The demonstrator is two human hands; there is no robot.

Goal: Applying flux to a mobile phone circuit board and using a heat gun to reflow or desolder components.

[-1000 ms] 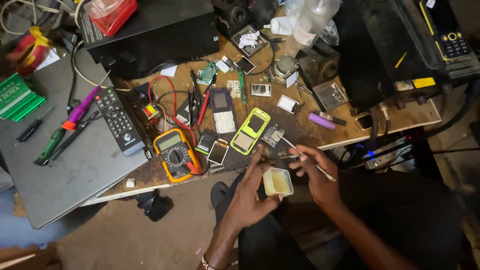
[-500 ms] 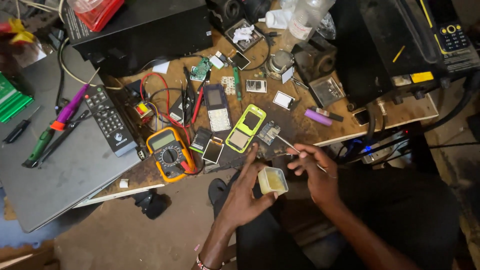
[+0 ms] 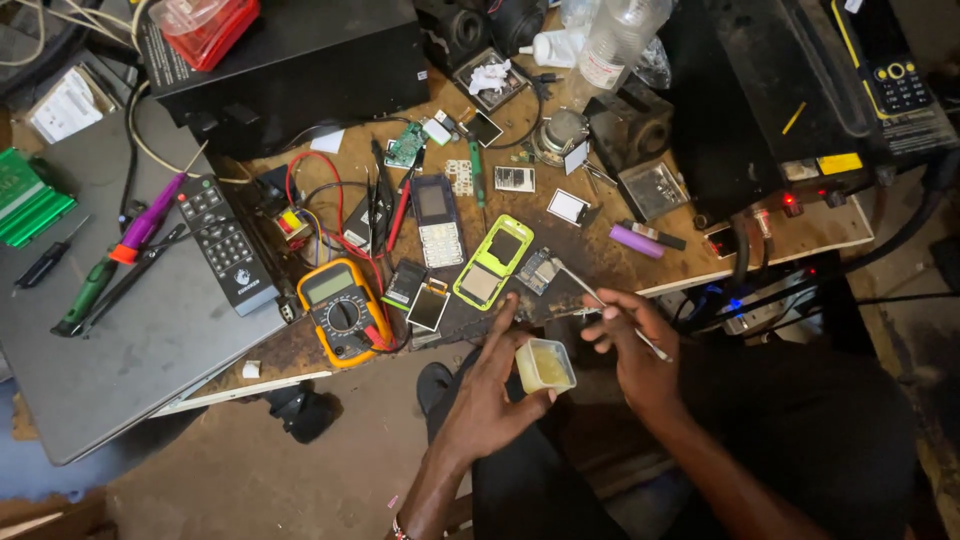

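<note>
While the head camera looks down on a cluttered wooden workbench (image 3: 700, 262), a red plastic box (image 3: 205, 27) sits top left on a black case (image 3: 290, 60), beside a white paper packet (image 3: 66, 103) and a green ridged block (image 3: 25, 195) on a grey board (image 3: 120, 350). A clear bottle (image 3: 612, 42) with a pale label stands at the top. A yellow sticker (image 3: 838, 163) marks the black equipment on the right. Near the bench edge lie a yellow multimeter (image 3: 340, 310), a black remote (image 3: 225, 243) and a lime-green phone shell (image 3: 492, 261).

Below the edge, the left hand (image 3: 492, 390) grasps a small square tub (image 3: 545, 365) holding yellowish paste, fingers curled around it. The right hand (image 3: 635, 345) pinches a thin stick (image 3: 600, 300), tip toward a small circuit board (image 3: 540, 270).

Compared with half a second ago, the hands and tub keep nearly the same pose.
</note>
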